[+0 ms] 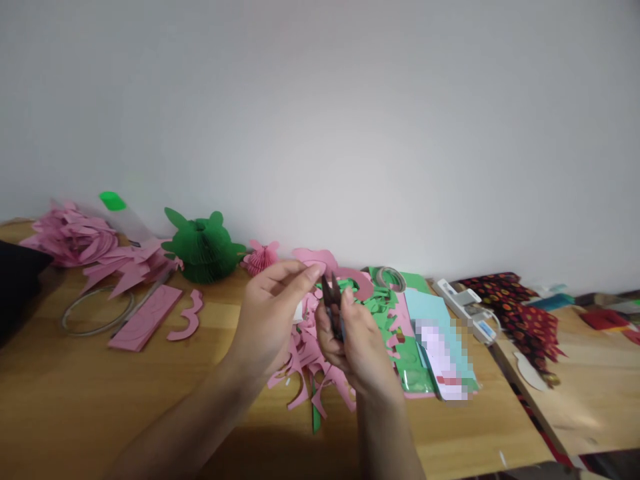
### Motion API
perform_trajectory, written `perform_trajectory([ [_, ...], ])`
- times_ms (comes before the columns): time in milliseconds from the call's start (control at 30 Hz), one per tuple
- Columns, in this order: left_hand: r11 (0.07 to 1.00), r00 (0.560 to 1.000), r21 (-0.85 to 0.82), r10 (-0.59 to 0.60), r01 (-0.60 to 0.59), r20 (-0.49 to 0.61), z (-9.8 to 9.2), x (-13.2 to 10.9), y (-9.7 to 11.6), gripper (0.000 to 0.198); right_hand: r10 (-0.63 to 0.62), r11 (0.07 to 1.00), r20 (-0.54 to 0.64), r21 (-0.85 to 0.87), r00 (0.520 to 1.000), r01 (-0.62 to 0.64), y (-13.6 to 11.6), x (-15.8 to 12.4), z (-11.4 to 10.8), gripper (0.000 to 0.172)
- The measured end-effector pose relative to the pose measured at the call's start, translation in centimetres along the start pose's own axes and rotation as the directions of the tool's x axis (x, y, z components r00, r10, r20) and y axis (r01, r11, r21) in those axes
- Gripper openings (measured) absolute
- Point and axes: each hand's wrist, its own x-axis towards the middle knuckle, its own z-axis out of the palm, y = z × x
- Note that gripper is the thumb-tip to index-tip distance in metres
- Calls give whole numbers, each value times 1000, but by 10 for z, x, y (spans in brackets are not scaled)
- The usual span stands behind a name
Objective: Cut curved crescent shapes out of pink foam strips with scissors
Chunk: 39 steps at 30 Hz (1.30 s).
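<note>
My left hand (pixel 270 313) pinches a wavy piece of pink paper (pixel 316 257) between thumb and fingertips, in the middle of the head view. Beside it, my right hand (pixel 363 347) is closed round a pair of dark scissors (pixel 332 290), whose blades point up and lie close to the paper. The blade tips are slightly parted. Most of the scissors' handles are hidden in my palm. Below both hands lies a pile of pink paper scraps (pixel 310 357), with green paper cuttings (pixel 383 307) to its right.
A green honeycomb paper figure (pixel 203 250) and a small pink one (pixel 260 258) stand by the wall. Left are pink scraps (pixel 75 233), a pink strip (pixel 146 319) and a wire ring (pixel 97 310). A phone (pixel 443 363) and a power strip (pixel 467 312) lie right.
</note>
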Motion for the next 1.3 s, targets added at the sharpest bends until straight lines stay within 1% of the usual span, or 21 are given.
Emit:
perform_trajectory([
  [67,999,997,5,48,-48,-53,-3,6,1,14,64,997,72,-54,995,-60,-3,-4,-3,52],
  [100,997,995,19,74,-73,-69,-5,8,2,14,81,994,75,-77,994,-75,-5,-7,-4,51],
  [167,990,989,77,125,-119,-77,-8,11,3,14,81,992,21,-96,997,-79,-7,-11,-7,48],
  [233,976,986,159,158,-147,-57,-10,11,4,13,53,994,-37,-89,998,-56,-7,-14,-9,46],
  [300,961,986,224,168,-161,-13,-11,9,4,13,45,994,-42,-95,998,-48,-6,-14,-9,46],
  [433,946,990,296,118,-134,70,-10,4,5,12,24,993,-54,-115,998,-30,-6,-12,-7,47],
  [533,931,991,349,68,-105,117,-9,3,7,12,23,993,-44,-111,999,-27,-8,-11,-7,52],
  [633,915,984,384,66,-125,163,-8,3,10,10,21,991,-53,-133,998,-28,-9,-12,-8,57],
  [800,889,970,426,69,-166,234,-9,3,12,8,16,989,-85,-142,996,-28,-8,-11,-9,57],
  [933,879,966,439,81,-185,245,-11,3,10,7,13,992,-88,-122,996,-24,-7,-10,-9,56],
  [1033,887,967,426,80,-180,242,-12,3,9,7,11,995,-68,-103,998,-18,-8,-10,-7,56],
  [1167,911,970,387,51,-142,236,-10,5,9,10,35,998,-46,-47,998,-37,-8,-8,-6,56],
  [1300,932,976,351,11,-89,217,-7,5,10,11,31,999,-51,-27,998,-33,-7,-7,-7,55],
])
